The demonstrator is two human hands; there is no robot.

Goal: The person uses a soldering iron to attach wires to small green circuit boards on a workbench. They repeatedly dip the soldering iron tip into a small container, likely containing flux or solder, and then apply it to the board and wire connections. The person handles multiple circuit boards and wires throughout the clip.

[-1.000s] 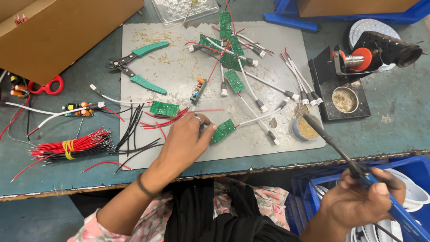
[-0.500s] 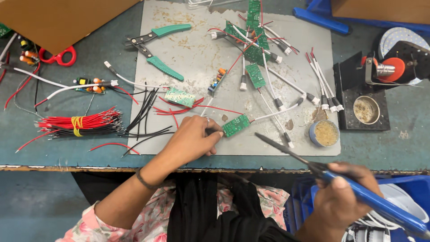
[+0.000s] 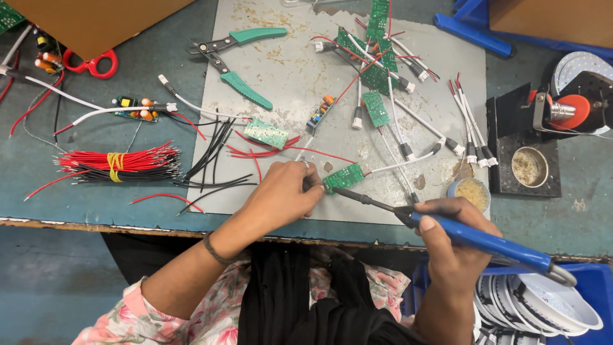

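The left hand (image 3: 281,195) rests on a scuffed grey mat (image 3: 281,70) near its front edge, fingers curled and pinching the left end of a small green circuit board (image 3: 343,177), a flat rectangle whose long axis runs left to right with the right end tilted slightly away from the person. A white cable (image 3: 408,163) leaves that right end and curves off toward the back right. The right hand (image 3: 447,239) is closed around the smooth blue handle of a soldering iron (image 3: 472,237); the tool's long axis slants from the lower right, over the table edge, up and left, and its thin dark metal tip touches or sits just at the near edge of the board. Beside the iron's shaft stands a small round tin of yellowish paste (image 3: 471,191), close enough to crowd the right side. To the left of the holding hand the mat is littered with loose black wires (image 3: 214,153) and thin red ones, and farther left, on the worn blue-green table (image 3: 76,191), lies a bundle of red wires (image 3: 118,163) bound with a yellow band. Green-handled pliers (image 3: 233,61) lie open farther back, well apart from both hands. More green boards with white cables (image 3: 377,70) are strewn across the back of the mat, leaving a bare patch just behind the held board.
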